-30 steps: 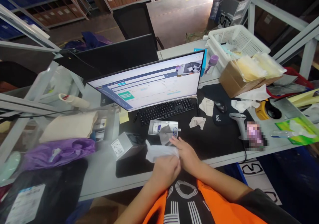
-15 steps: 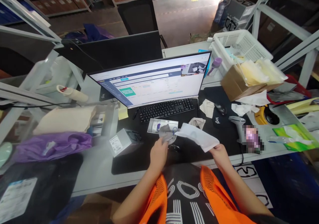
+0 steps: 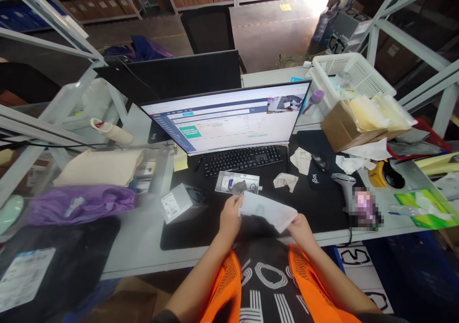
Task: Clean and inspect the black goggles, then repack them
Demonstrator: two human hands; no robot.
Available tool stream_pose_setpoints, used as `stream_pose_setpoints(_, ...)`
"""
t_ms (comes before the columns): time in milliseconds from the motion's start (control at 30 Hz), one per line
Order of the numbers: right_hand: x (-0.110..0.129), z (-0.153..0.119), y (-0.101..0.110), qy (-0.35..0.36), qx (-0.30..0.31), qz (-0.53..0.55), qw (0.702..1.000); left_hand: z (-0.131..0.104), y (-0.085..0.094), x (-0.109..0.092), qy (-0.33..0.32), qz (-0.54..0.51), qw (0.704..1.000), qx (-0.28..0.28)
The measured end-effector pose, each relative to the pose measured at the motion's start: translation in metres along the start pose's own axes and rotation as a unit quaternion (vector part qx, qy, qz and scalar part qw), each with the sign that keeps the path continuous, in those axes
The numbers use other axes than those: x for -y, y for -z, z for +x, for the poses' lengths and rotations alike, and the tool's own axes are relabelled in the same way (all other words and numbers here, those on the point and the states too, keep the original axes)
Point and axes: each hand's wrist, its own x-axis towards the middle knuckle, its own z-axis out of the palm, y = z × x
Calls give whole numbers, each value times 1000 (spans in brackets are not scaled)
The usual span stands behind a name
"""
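A white sheet-like wrapper [image 3: 267,209] is stretched between my hands above the black desk mat. My left hand [image 3: 230,214] pinches its left end, beside a small grey piece [image 3: 239,187]. At the sheet's right end, the closed fingers of my right hand [image 3: 300,226] grip the corner. Just beyond my left hand lies an open narrow box [image 3: 223,182] with a printed insert. To the left stands a grey-white box [image 3: 176,203] with a label, a dark object beside it. A crumpled beige cloth [image 3: 286,182] rests on the mat beyond the sheet.
A lit monitor [image 3: 229,122] stands behind the keyboard [image 3: 244,159]. On the right are a mouse [image 3: 319,162], a scanner [image 3: 344,185], a yellow tape roll [image 3: 380,174] and a cardboard box [image 3: 344,129]. A purple bag [image 3: 84,204] lies on the left.
My right hand has moved left and slightly down with the white sheet. The sheet's left end now meets my left hand, and the beige cloth beyond it is more exposed.
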Motion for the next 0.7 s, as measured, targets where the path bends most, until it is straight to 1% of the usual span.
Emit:
stream_pose_setpoints(133, -3, 12, -7, 10, 11, -20, 1000, 1, 4, 0, 23, -19, 999, -14)
stream_pose_setpoints(267, -7, 24, -8, 29, -19, -51, 998, -1, 2, 4, 33, -22, 999, -13)
stream_pose_setpoints(333, -10, 26, -10, 37, -28, -60, 997, -1, 0, 4, 31, -26, 999, -10)
stream_pose_setpoints(433, -13, 25, -17, 47, -27, -69, 996, 3, -1, -1, 26, -35, 999, -7)
stream_pose_setpoints(567, -16, 23, -24, 86, -43, -108, 989, 10, 9, -6, 24, -30, 999, 13)
stream_pose_setpoints(700, -20, 23, -18, 137, -85, -160, 974, 9, 20, -11, 50, 18, 998, 36)
